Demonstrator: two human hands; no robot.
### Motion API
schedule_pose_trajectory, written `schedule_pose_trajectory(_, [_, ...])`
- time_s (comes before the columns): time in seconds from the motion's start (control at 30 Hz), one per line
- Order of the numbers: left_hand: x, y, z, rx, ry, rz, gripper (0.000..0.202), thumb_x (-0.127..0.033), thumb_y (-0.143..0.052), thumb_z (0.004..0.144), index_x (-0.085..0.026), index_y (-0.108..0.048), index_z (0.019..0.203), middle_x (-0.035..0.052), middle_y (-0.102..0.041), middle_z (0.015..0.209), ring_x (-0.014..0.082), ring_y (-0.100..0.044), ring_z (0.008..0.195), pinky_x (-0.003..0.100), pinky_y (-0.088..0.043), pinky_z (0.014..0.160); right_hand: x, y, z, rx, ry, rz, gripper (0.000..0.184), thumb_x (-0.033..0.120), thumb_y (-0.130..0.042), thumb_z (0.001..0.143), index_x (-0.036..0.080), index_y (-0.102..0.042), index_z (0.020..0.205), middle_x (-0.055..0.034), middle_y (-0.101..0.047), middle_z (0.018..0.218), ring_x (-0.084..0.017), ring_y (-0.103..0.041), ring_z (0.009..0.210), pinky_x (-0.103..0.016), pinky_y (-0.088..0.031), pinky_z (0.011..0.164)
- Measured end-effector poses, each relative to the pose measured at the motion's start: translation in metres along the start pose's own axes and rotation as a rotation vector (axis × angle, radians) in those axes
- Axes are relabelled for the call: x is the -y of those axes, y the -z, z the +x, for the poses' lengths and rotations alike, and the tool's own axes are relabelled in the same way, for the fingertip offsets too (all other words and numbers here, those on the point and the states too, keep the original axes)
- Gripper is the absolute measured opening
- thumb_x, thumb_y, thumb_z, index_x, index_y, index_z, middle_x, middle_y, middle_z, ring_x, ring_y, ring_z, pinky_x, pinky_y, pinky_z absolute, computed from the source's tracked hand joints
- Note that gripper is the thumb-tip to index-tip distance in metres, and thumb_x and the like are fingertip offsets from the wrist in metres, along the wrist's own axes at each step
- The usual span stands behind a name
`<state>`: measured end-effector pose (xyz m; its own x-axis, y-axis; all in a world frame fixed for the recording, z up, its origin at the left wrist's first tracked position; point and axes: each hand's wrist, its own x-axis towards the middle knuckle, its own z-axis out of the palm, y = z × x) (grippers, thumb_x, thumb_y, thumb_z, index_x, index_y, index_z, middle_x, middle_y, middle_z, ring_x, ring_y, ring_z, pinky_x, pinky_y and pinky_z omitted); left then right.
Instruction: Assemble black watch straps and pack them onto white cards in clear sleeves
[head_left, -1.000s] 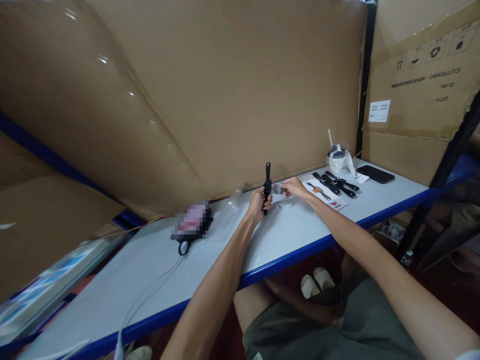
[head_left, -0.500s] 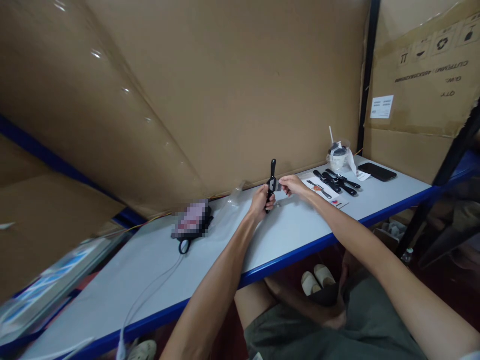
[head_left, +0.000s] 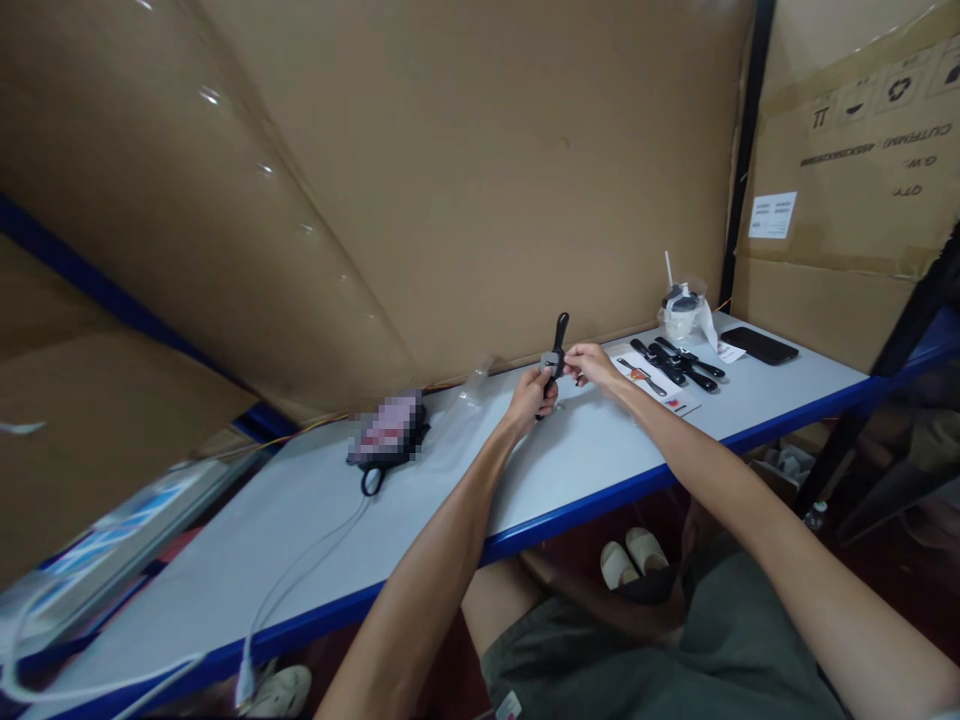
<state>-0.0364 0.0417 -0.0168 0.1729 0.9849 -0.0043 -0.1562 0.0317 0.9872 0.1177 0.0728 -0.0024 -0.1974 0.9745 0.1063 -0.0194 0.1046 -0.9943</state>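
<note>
My left hand (head_left: 534, 395) is closed round the lower handle of a black spokeshave (head_left: 561, 330), held nearly upright above the table. A grey metal blade plate (head_left: 551, 362) shows at its middle, near my left thumb. My right hand (head_left: 591, 365) is closed in a pinch against the right side of the tool's middle; whatever lies between those fingertips is too small to make out. Right of my right hand, several more black spokeshaves (head_left: 679, 363) lie in a pile beside a printed sheet (head_left: 637, 375) picturing such a tool.
A black phone (head_left: 761, 345) and a lidded cup with a straw (head_left: 681, 312) stand at the right end of the table (head_left: 442, 510). Clear plastic wrapping (head_left: 469, 395) and a dark pouch (head_left: 386, 435) with a white cable (head_left: 315, 560) lie left. Cardboard (head_left: 480, 190) walls the back.
My right hand has come in against the spokeshave's middle, from a small gap beside it. The tool has turned and tilts slightly right, with the grey plate now facing me.
</note>
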Motion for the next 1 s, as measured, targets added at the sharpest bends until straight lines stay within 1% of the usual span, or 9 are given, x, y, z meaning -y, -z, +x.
schedule_pose_trajectory(0.1, [0.000,-0.001,0.000,0.009,-0.010,0.006,0.026,-0.035,-0.065,0.096,-0.021,-0.045,0.087,-0.0091,-0.040,0.056,0.0032,-0.026,0.037,0.015,-0.011,0.039,0.001,0.000,0.001,-0.018,0.004,-0.018,0.019,0.011,-0.058,0.094,0.016,-0.059,0.077,0.0013,-0.064,0.070,-0.007,-0.052,0.052,-0.016,-0.038,0.047])
schedule_pose_trajectory(0.2, [0.002,-0.001,0.001,-0.032,-0.018,0.008,0.029,-0.034,-0.064,0.096,-0.023,-0.040,0.085,-0.0095,-0.040,0.056,0.0035,-0.027,0.037,0.015,-0.010,0.040,0.005,0.005,0.001,-0.116,0.032,-0.122,0.029,0.025,-0.052,0.100,0.016,-0.062,0.074,0.0000,-0.066,0.067,-0.008,-0.051,0.050,-0.018,-0.038,0.049])
schedule_pose_trajectory(0.3, [0.002,0.002,0.003,-0.092,-0.012,-0.020,0.033,-0.035,-0.064,0.096,-0.024,-0.036,0.084,-0.0102,-0.039,0.056,0.0038,-0.028,0.037,0.015,-0.010,0.040,0.008,0.016,0.001,-0.328,0.128,-0.413,0.047,0.035,-0.047,0.102,0.016,-0.062,0.061,-0.0020,-0.063,0.060,-0.011,-0.058,0.056,-0.020,-0.040,0.056])
schedule_pose_trajectory(0.4, [0.001,0.006,0.005,-0.134,-0.008,-0.039,0.029,-0.032,-0.059,0.097,-0.024,-0.035,0.084,-0.0102,-0.039,0.055,0.0045,-0.027,0.037,0.015,-0.011,0.040,0.006,0.023,0.000,-0.406,0.137,-0.786,0.038,0.030,-0.054,0.096,0.016,-0.069,0.064,-0.0052,-0.069,0.067,-0.017,-0.067,0.071,-0.023,-0.042,0.064])
schedule_pose_trajectory(0.5, [0.000,0.009,0.006,-0.165,-0.011,-0.058,0.027,-0.030,-0.058,0.097,-0.024,-0.035,0.084,-0.0100,-0.039,0.055,0.0046,-0.027,0.037,0.016,-0.011,0.040,-0.001,0.022,-0.003,-0.304,0.137,-1.108,0.021,0.026,-0.061,0.092,0.017,-0.080,0.092,-0.0113,-0.078,0.094,-0.024,-0.072,0.093,-0.027,-0.046,0.075])
schedule_pose_trajectory(0.57, [0.000,0.010,0.006,-0.181,-0.007,-0.067,0.025,-0.028,-0.056,0.098,-0.023,-0.036,0.083,-0.0097,-0.039,0.054,0.0045,-0.027,0.036,0.016,-0.011,0.039,-0.007,0.019,-0.006,-0.176,0.133,-1.250,0.025,0.028,-0.063,0.093,0.018,-0.080,0.109,-0.0167,-0.077,0.113,-0.028,-0.070,0.108,-0.030,-0.049,0.085])
schedule_pose_trajectory(0.67, [0.000,0.009,0.007,-0.191,-0.001,-0.072,0.021,-0.026,-0.052,0.099,-0.023,-0.037,0.083,-0.0092,-0.039,0.053,0.0047,-0.027,0.036,0.016,-0.011,0.039,-0.012,0.013,-0.009,-0.070,0.095,-1.357,0.037,0.037,-0.059,0.099,0.011,-0.077,0.119,-0.0253,-0.069,0.129,-0.035,-0.064,0.123,-0.038,-0.051,0.094])
schedule_pose_trajectory(0.8, [0.001,0.006,0.007,-0.187,-0.010,-0.086,0.022,-0.027,-0.055,0.097,-0.023,-0.038,0.084,-0.0097,-0.040,0.054,0.0045,-0.028,0.035,0.015,-0.011,0.039,-0.013,0.008,-0.006,-0.057,0.056,-1.360,0.040,0.037,-0.059,0.100,0.007,-0.075,0.123,-0.0281,-0.065,0.134,-0.038,-0.061,0.128,-0.040,-0.052,0.098])
schedule_pose_trajectory(1.0, [0.002,0.008,0.009,-0.151,0.038,-0.182,0.022,-0.024,-0.056,0.097,-0.023,-0.038,0.084,-0.0092,-0.041,0.056,0.0039,-0.028,0.036,0.014,-0.011,0.038,-0.016,0.010,0.005,-0.063,-0.014,-1.273,0.039,0.034,-0.072,0.090,0.007,-0.076,0.119,-0.0284,-0.071,0.125,-0.038,-0.070,0.117,-0.037,-0.055,0.087])
